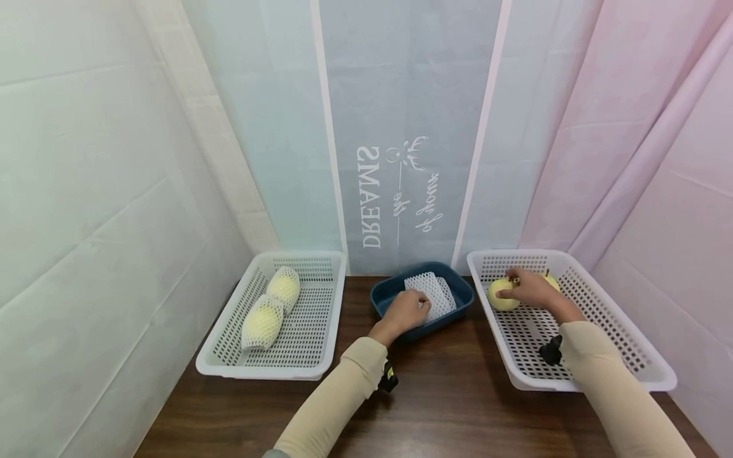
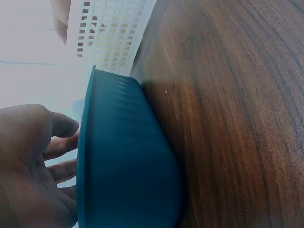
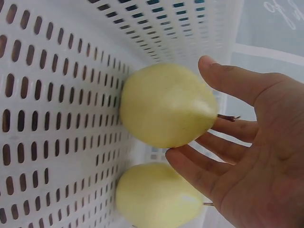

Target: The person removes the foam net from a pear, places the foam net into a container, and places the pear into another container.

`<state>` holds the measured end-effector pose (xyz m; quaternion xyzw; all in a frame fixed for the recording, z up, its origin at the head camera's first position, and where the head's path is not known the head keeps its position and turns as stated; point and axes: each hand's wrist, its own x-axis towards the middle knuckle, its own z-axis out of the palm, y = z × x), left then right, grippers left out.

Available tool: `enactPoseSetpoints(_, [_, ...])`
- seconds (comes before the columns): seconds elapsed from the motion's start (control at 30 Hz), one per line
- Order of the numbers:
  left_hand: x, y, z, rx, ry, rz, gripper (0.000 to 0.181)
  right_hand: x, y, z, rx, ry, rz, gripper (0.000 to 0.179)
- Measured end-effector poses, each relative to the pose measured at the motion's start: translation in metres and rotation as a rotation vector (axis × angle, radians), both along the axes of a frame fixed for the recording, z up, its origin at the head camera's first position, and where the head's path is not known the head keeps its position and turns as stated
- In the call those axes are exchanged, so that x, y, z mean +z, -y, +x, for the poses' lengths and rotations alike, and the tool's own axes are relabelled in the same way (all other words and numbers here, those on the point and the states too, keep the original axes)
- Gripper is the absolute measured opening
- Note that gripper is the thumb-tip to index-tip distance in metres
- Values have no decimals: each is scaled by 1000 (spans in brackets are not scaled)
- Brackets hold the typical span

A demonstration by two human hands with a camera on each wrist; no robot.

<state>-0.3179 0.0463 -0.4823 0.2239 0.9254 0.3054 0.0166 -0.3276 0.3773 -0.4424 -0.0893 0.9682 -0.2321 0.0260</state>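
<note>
My left hand (image 1: 407, 310) hangs over the near rim of a dark blue basin (image 1: 380, 296), fingers loosely bent beside white foam net sleeves (image 1: 432, 296). In the left wrist view its thumb and fingers stand apart behind the basin wall (image 2: 126, 156), which hides the sleeves. My right hand (image 1: 534, 290) reaches into the right white basket (image 1: 615, 318). Its spread thumb and fingers stand around the stem end of a yellow-green pear (image 3: 166, 105), thumb tip apart from the skin. Another pear (image 3: 156, 197) lies next to it.
At the left, a white basket (image 1: 328, 331) holds two pears in foam nets, one farther back (image 1: 284, 287) and one nearer (image 1: 262, 323). The basin sits between the baskets on a brown wooden table (image 1: 435, 407). Printed curtain (image 1: 401, 76) stands close behind them.
</note>
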Motion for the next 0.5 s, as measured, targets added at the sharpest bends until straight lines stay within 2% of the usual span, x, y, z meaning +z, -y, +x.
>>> enactPoseSetpoints(0.23, [7, 3, 2, -36, -42, 60, 27, 14, 6, 4, -2, -20, 7, 75])
enactPoseSetpoints(0.5, [19, 6, 9, -51, -83, 70, 27, 31, 14, 9, -36, -30, -32, 72])
